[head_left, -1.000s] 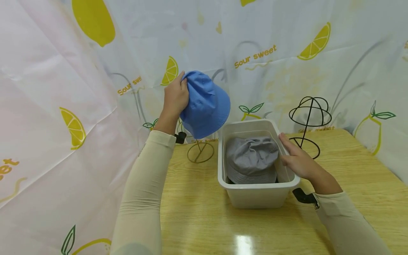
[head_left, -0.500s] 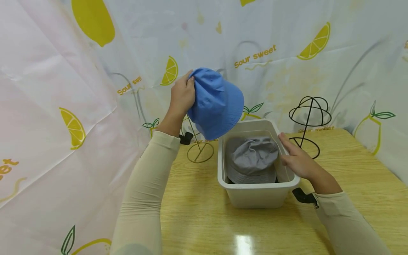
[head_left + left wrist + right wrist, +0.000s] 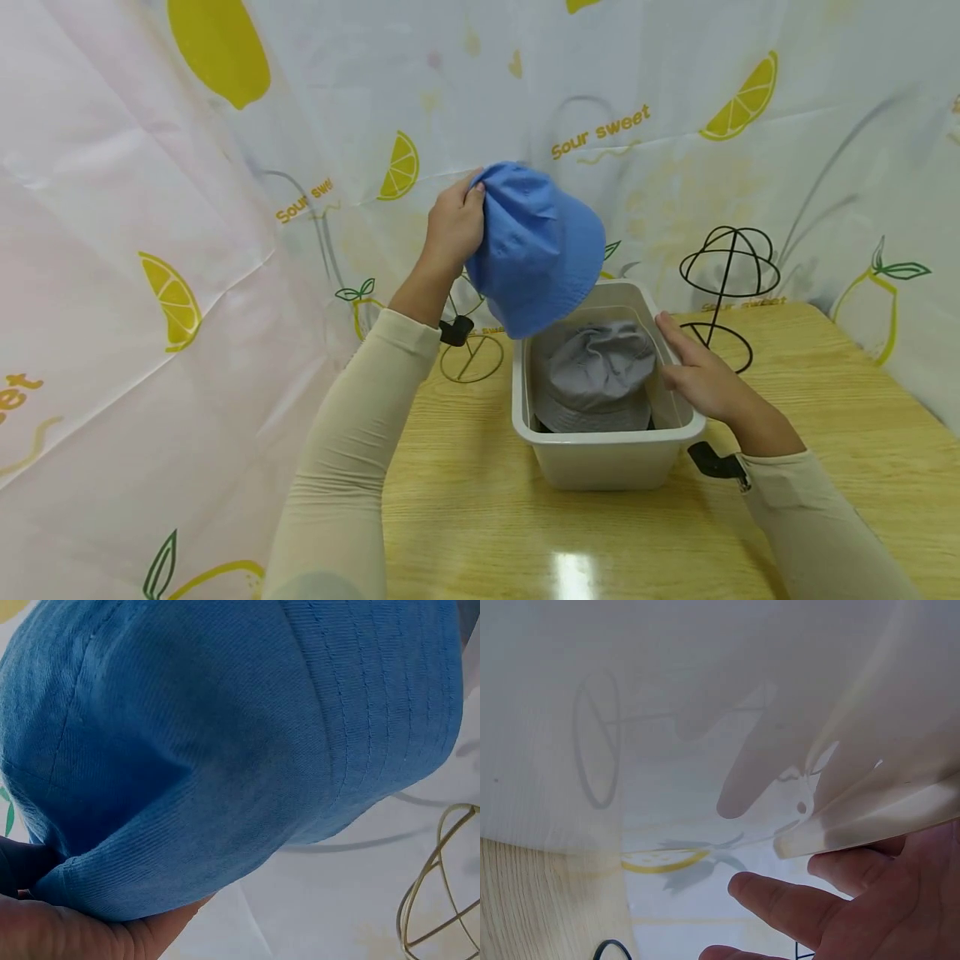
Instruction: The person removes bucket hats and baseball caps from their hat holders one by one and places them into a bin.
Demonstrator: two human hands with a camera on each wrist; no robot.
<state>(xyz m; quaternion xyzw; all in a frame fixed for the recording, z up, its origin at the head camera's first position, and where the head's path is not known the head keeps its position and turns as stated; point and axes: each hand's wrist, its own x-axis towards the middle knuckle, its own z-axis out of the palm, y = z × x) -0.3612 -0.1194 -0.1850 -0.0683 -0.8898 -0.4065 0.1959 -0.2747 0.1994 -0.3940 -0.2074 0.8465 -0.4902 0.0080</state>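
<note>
My left hand (image 3: 453, 227) grips a blue bucket hat (image 3: 542, 248) by its crown and holds it in the air above the back left corner of a white plastic bin (image 3: 609, 435). The left wrist view is filled by the blue hat (image 3: 225, 750) bunched in my palm (image 3: 75, 934). A crumpled grey bucket hat (image 3: 596, 375) lies inside the bin. My right hand (image 3: 696, 377) holds the bin's right wall, thumb inside and fingers (image 3: 795, 900) outside the translucent wall (image 3: 705, 712).
A black wire hat stand (image 3: 729, 275) stands bare at the back right. Behind my left wrist is a gold wire stand (image 3: 472, 357), partly hidden by the blue hat and also seen as the gold stand (image 3: 442, 885). The wooden table (image 3: 847, 417) is enclosed by lemon-print curtains.
My left hand has carried the blue hat to the right, from over the gold stand to above the bin's back left corner. The right hand and bin have not moved.
</note>
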